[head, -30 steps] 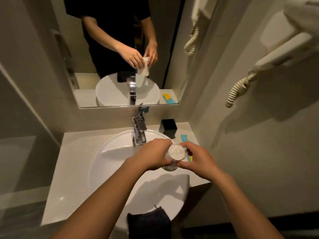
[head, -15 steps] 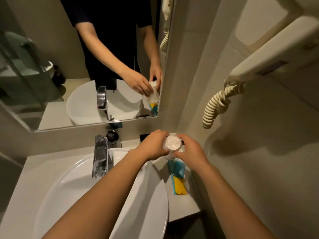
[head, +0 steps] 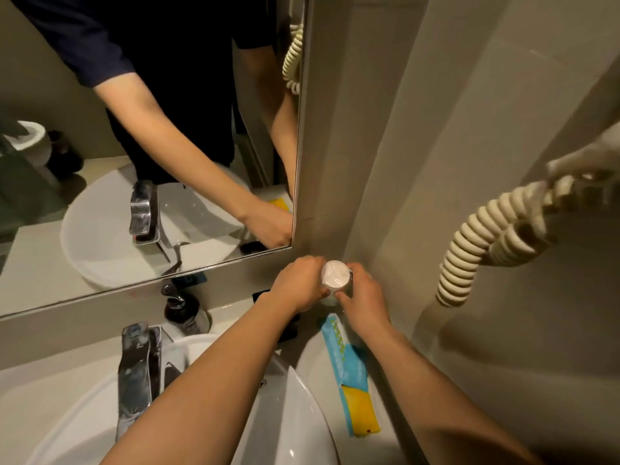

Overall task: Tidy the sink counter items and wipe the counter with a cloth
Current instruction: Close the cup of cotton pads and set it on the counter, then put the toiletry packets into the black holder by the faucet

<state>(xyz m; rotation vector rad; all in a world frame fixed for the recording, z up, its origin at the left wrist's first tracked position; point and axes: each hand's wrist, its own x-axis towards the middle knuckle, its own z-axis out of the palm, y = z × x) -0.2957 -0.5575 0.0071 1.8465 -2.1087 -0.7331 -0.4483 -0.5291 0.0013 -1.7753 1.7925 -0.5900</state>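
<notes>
A clear glass with a white paper cover point(head: 335, 274) stands upright in the back right corner of the counter point(head: 60, 367), against the wall. My left hand point(head: 298, 286) grips its left side and my right hand point(head: 364, 300) grips its right side. Whether its base touches the counter is hidden by my hands. A blue and yellow packet point(head: 350, 377) lies flat on the counter just in front of my right hand. No cloth is in view.
The white basin point(head: 292, 414) and its chrome tap point(head: 136, 370) fill the lower left. A dark pump bottle point(head: 186, 312) stands behind the tap. A black box point(head: 260, 295) sits partly hidden behind my left wrist. A coiled cream cord point(head: 476, 243) hangs on the right wall.
Both hands carried the covered glass from over the basin to the back right corner and lowered it. My view swung right and closer to the counter.
</notes>
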